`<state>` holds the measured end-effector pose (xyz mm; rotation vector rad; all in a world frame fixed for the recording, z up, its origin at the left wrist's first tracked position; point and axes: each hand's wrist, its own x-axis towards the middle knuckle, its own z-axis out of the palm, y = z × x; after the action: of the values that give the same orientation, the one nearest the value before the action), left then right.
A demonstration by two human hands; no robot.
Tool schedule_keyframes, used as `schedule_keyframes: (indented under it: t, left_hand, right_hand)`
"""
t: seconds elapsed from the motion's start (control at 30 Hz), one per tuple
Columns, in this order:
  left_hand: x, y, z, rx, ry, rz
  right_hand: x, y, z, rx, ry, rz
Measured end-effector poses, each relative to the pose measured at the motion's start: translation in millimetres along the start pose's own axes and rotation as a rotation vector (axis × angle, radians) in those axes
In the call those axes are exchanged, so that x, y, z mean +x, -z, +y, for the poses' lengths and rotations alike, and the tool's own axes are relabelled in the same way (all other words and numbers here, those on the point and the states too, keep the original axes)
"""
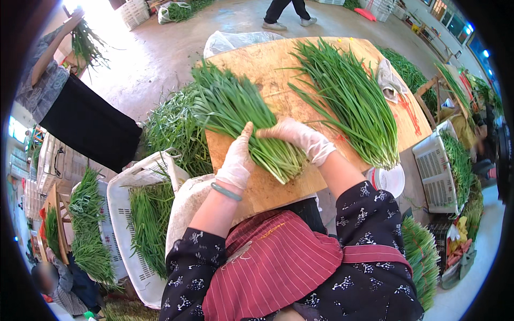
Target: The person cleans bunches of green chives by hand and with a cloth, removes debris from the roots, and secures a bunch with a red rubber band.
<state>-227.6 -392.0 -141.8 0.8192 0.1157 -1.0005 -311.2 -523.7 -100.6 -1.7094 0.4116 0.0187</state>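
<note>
Both my hands wear thin translucent gloves and hold one bundle of green garlic chives (237,104) over a wooden board (237,196). My left hand (237,156) grips its near left side, thumb up. From the right, my right hand (291,134) closes over the stalks; some of its fingers are hidden. The pale cut ends point towards me, and the leafy end is blurred. A larger pile of chives (349,100) lies on the board to the right. Beside that pile are a crumpled cloth (388,82) and thin red ties (410,114).
White plastic crates of chives (116,224) stand at the left, with loose greens (172,128) heaped on the floor. At the right are a white bucket (389,180) and another crate (435,172). One co-worker (88,120) stands at the left; another person (287,12) walks beyond the board.
</note>
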Motion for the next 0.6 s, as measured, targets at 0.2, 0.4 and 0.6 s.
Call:
schedule_keyframes:
  t: [0.2,0.4,0.6]
  left_hand:
    - [-10.2,5.6,12.4,0.024,0.086,-0.072]
    - [-5.2,-13.7,9.1,0.199,0.05,-0.094]
    - [-12.7,19.2,14.2,-0.142,0.192,-0.165]
  right_hand:
    - [-8.5,-4.0,-16.0,0.084,-0.23,-0.167]
    - [-14.7,-15.0,-8.7,-0.471,0.142,0.073]
    - [-23.1,-41.8,-25.2,-0.624,-0.058,0.015]
